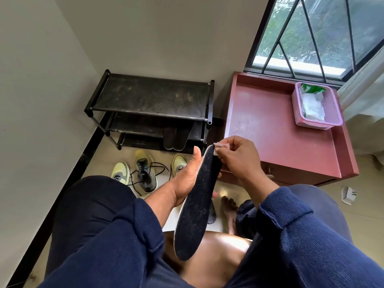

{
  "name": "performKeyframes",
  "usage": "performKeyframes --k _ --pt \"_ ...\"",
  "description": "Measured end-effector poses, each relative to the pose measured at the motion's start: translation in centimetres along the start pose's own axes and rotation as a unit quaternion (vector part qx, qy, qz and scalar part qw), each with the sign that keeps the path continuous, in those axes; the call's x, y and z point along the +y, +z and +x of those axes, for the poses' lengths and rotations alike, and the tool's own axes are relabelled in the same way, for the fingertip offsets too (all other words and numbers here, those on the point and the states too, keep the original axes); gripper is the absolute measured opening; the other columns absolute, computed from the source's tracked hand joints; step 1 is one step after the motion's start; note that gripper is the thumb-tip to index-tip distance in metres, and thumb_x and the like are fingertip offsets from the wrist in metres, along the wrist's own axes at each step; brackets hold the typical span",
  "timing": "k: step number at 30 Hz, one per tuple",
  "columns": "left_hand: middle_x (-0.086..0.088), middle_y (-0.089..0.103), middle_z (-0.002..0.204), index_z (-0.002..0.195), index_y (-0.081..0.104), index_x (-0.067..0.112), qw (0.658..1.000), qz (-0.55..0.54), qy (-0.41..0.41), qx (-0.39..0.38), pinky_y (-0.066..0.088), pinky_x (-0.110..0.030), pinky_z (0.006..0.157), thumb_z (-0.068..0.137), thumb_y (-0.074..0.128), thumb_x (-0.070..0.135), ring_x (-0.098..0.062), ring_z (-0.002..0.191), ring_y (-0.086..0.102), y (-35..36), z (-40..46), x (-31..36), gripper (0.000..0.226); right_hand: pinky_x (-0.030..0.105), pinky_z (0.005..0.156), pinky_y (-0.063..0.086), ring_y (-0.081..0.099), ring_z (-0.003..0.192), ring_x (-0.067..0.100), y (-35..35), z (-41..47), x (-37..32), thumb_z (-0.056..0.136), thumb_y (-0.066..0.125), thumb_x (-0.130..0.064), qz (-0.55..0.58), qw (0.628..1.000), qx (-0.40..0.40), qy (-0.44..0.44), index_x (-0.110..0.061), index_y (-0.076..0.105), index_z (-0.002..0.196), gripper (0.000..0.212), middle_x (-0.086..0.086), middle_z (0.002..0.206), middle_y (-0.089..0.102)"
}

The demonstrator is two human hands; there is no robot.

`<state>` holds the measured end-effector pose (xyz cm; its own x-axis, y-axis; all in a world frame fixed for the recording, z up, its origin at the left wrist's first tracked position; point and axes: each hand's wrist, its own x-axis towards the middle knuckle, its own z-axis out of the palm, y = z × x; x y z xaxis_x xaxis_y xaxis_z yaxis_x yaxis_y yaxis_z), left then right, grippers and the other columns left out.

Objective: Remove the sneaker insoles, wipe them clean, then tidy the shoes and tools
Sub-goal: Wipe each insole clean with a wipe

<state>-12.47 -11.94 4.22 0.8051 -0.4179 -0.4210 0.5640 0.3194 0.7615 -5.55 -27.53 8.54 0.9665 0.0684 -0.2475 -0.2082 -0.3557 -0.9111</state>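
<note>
A dark insole [197, 204] with a pale edge is held up over my lap. My left hand [186, 177] grips it from the left side, thumb up along its edge. My right hand [236, 156] pinches a small white wipe [220, 146] against the insole's toe end. Two dark insoles [176, 137] lean on the lower shelf of the black shoe rack [151, 100]. On the floor in front of the rack lie yellow-green sneakers [121, 173] and a grey one [145, 175] with loose black laces. Another dark insole [212, 215] lies on the floor beneath.
A red cabinet [270, 125] stands at the right with a pink basket [318, 104] holding a wipes pack. A bare foot [229, 210] rests on the tiled floor. A scrap of paper [349, 194] lies at the far right. White wall at left, barred window behind.
</note>
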Motion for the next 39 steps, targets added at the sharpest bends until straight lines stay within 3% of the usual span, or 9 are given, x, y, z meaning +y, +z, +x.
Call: performKeyframes --k 6,12,14,16,20,24,29,33,39 --pt "-0.019 0.071 0.117 0.143 0.058 0.020 0.989 0.025 0.066 0.129 0.059 -0.043 0.077 0.079 0.038 0.092 -0.031 0.084 0.069 -0.2 0.0 0.7 0.098 0.038 0.074 0.060 0.072 0.080 0.028 0.4 -1.2 -1.3 0.088 0.073 -0.004 0.022 0.992 -0.110 -0.056 -0.015 0.074 0.094 0.012 0.008 0.088 0.075" --pt "-0.032 0.066 0.122 0.133 0.063 0.003 0.936 -0.082 0.163 0.300 0.060 -0.044 0.083 0.096 0.033 0.075 -0.039 0.104 0.068 -1.0 -0.9 2.5 0.087 0.026 0.052 0.051 0.065 0.071 0.022 -0.9 0.2 -0.8 0.087 0.050 -0.003 0.269 0.942 -0.077 0.187 -0.012 0.066 0.088 0.019 0.010 0.088 0.063" --pt "-0.029 0.055 0.143 0.146 0.050 0.004 0.919 -0.145 0.203 0.306 0.057 -0.047 0.095 0.097 0.043 0.067 -0.040 0.128 0.060 -1.7 -1.4 3.3 0.080 0.023 0.050 0.043 0.056 0.061 0.017 -0.8 0.3 -0.1 0.089 0.058 -0.016 0.254 0.938 -0.076 0.221 -0.016 0.061 0.083 0.006 0.007 0.080 0.059" --pt "-0.027 0.053 0.146 0.148 0.048 0.005 0.903 -0.214 0.226 0.297 0.051 -0.051 0.105 0.103 0.042 0.048 -0.040 0.136 0.053 -2.3 -1.9 4.1 0.062 0.022 0.047 0.031 0.042 0.051 0.015 -0.7 0.8 0.8 0.090 0.069 -0.034 0.177 0.960 -0.059 0.207 -0.019 0.056 0.072 0.027 0.003 0.065 0.051" --pt "-0.014 0.067 0.122 0.129 0.060 0.013 0.885 -0.277 0.259 0.271 0.051 -0.047 0.097 0.108 0.032 0.015 -0.026 0.119 0.063 -2.4 -3.1 5.6 0.035 0.023 0.043 0.024 0.033 0.046 0.016 -0.8 1.4 1.2 0.079 0.078 -0.059 0.088 0.984 -0.023 0.150 -0.019 0.053 0.074 0.047 0.001 0.057 0.040" --pt "-0.005 0.064 0.123 0.145 0.047 0.040 0.844 -0.323 0.330 0.273 0.050 -0.054 0.103 0.102 0.036 -0.005 -0.032 0.128 0.062 -2.3 -3.2 5.8 0.064 0.023 0.046 0.019 0.028 0.048 0.013 -0.5 0.9 1.2 0.086 0.076 -0.050 0.123 0.966 -0.106 0.201 -0.016 0.062 0.085 0.037 -0.001 0.056 0.035" --pt "-0.008 0.063 0.117 0.136 0.055 0.025 0.878 -0.267 0.340 0.205 0.054 -0.055 0.100 0.074 0.088 0.040 -0.036 0.123 0.061 -2.2 -3.5 5.0 0.073 0.021 0.041 0.019 0.029 0.049 0.011 -0.8 1.7 1.2 0.091 0.072 -0.028 0.231 0.954 -0.059 0.180 -0.013 0.060 0.094 0.019 -0.002 0.060 0.039" --pt "-0.018 0.066 0.132 0.140 0.057 0.008 0.930 -0.183 0.243 0.205 0.058 -0.052 0.090 0.070 0.069 0.080 -0.035 0.114 0.068 -1.8 -4.1 4.5 0.102 0.022 0.041 0.019 0.028 0.042 0.006 -3.0 3.0 -0.4 0.094 0.069 -0.020 0.280 0.952 0.033 0.123 -0.017 0.058 0.080 0.019 -0.006 0.057 0.039" --pt "-0.018 0.077 0.101 0.120 0.069 0.006 0.965 -0.069 0.065 0.245 0.063 -0.034 0.063 0.087 0.067 0.054 -0.023 0.061 0.073 -1.5 -4.1 3.3 0.059 0.020 0.041 0.013 0.021 0.043 0.007 -4.3 5.7 -0.7 0.094 0.072 -0.016 0.271 0.960 0.033 0.055 -0.015 0.062 0.074 0.022 -0.005 0.053 0.037"
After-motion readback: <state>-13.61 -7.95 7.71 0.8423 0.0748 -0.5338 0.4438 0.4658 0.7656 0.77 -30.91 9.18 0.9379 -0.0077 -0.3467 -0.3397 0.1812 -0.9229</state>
